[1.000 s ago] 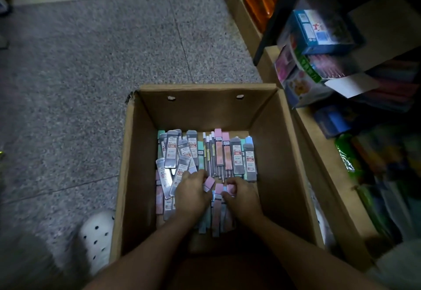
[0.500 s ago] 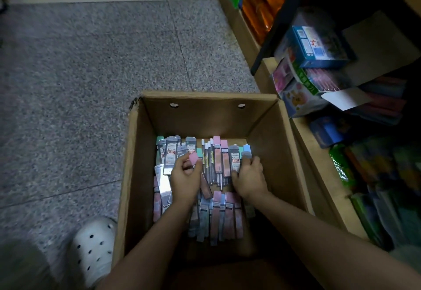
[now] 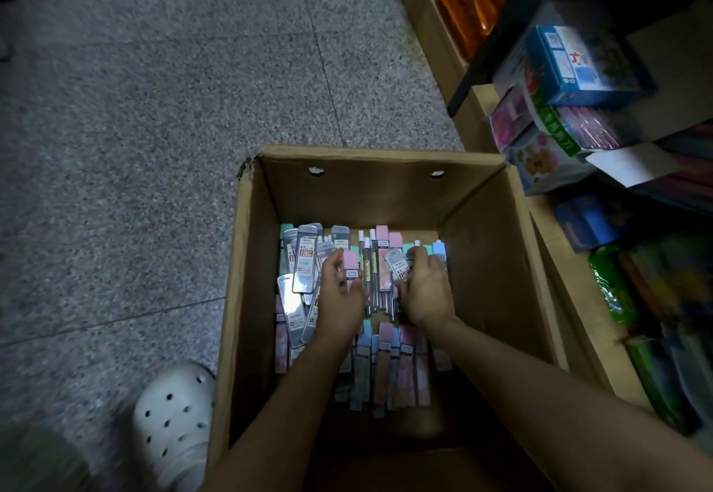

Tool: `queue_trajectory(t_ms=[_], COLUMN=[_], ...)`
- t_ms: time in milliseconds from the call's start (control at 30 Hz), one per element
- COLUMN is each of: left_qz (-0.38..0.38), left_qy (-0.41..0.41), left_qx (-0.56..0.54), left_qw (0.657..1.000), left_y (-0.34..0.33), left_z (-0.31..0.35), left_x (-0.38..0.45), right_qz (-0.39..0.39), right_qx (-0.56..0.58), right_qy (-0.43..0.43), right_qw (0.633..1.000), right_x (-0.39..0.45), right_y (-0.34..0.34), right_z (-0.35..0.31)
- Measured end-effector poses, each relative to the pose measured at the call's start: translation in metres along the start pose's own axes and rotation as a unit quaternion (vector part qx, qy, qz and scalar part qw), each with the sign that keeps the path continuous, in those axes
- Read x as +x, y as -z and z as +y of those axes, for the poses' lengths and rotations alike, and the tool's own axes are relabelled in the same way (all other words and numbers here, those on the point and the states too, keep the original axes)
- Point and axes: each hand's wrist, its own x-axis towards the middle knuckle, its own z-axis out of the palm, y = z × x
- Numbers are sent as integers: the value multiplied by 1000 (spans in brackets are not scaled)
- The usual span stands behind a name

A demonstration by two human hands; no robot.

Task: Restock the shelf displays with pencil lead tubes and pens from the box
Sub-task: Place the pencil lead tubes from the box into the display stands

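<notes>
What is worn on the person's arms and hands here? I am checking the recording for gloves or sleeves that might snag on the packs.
Nothing shows on either: the left hand and right hand are bare, without gloves, rings or a watch in view. Both forearms are bare too, with no sleeve visible up to the frame edge. The only clothing seen is a white perforated clog on one foot.

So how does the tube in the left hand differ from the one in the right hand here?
The pink tube in the left hand is opaque pastel with a small label; the clear tube in the right hand is see-through grey with bold print. The pink tube stands nearly straight up the picture; the clear tube tilts. Both are slim flat lead tubes lifted from the cardboard box.
</notes>
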Motion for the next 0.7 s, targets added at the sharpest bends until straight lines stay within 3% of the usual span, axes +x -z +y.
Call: queue_trajectory(t_ms=[200, 300, 400, 533, 700], left_qz=[-5, -2, -20, -107, -247], left_qy=[-18, -29, -69, -144, -195], left_qx=[-5, -13, 19, 42, 82], left_qw=[1000, 999, 997, 983, 946], left_y=[2, 1, -3, -21, -59], left_z=[-2, 10, 40, 102, 185], left_x=[-5, -12, -21, -50, -107], right_qz=[-30, -16, 15, 56, 135], right_qx=[6, 117, 245, 253, 231], right_qy=[-3, -39, -18, 81, 128], right_qw=[1000, 992, 969, 962, 955], right_x=[-9, -22, -36, -62, -106], right_y=[10, 32, 70, 143, 243], right_z=[-4, -10, -15, -17, -14])
